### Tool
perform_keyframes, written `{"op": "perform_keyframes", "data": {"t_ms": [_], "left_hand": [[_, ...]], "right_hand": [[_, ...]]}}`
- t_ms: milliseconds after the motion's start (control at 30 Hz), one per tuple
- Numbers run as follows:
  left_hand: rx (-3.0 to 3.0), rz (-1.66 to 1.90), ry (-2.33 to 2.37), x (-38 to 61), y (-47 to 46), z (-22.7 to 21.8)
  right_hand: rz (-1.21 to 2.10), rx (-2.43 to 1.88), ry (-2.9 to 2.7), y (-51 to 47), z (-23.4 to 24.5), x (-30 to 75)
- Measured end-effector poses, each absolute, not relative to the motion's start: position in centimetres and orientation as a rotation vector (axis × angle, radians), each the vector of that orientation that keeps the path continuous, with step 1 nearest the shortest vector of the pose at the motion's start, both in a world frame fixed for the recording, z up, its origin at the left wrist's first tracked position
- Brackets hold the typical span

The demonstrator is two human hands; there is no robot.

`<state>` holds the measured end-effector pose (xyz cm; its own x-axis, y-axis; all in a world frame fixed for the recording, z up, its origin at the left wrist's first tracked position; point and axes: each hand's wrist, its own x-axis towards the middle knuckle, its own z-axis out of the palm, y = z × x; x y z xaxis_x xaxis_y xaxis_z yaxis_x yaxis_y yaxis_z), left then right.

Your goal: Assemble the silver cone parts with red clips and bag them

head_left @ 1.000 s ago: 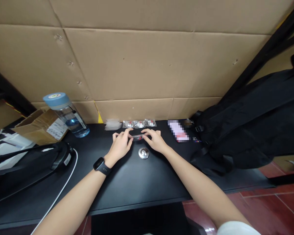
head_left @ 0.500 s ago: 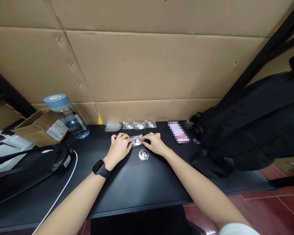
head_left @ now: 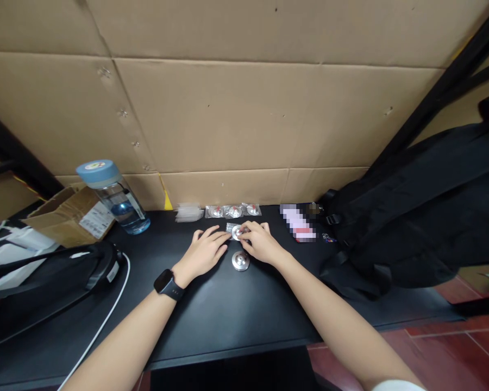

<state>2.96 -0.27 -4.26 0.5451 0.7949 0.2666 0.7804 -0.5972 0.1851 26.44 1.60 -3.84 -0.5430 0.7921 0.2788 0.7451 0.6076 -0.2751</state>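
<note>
**Both hands at a small bagged disc, centre of the frame**

My left hand lies low over the black surface, its grip apart: the fingers stretch out flat, side by side, and their tips reach the left edge of a small clear packet with a silver disc inside. My right hand comes in from the other side with the fingers curled over the packet's right edge. I cannot tell whether that grip pinches the packet or only rests on it, because my knuckles hide the fingertips. The packet sits just above the middle of the frame, between my two hands, low on the surface or on it.

Just below it, in the gap between my hands, a bare silver disc lies on the surface on its own, not touched by either hand.

Above the hands, along the foot of the cardboard wall, three more packets lie in a row, each with a disc and a red spot. A small stack of empty clear bags lies just left of them.

A black watch sits on my left wrist. At mid-left stand a water bottle with a blue cap and, beside it, an open cardboard box. A black backpack fills the right of the frame.
</note>
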Motion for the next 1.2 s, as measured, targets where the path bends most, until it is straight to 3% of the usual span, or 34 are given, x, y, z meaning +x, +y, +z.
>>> {"op": "perform_keyframes", "data": {"t_ms": [267, 867, 1067, 1200], "left_hand": [[2.874, 0.463, 1.324, 3.3, 0.0, -4.4], [2.650, 0.813, 1.573, -1.9, 1.1, -1.9], [2.615, 0.691, 1.545, -3.9, 1.7, -1.8], [2.604, 0.545, 1.450, -4.3, 1.4, -1.5]], "right_hand": [[0.082, -1.334, -2.457, 1.6, -4.0, 26.6], [0.103, -1.578, -2.334, 4.0, -5.2, 27.8], [0.208, -1.379, -2.327, 3.7, -4.6, 28.4], [0.632, -0.941, -2.462, 1.6, -2.4, 28.9]]}}
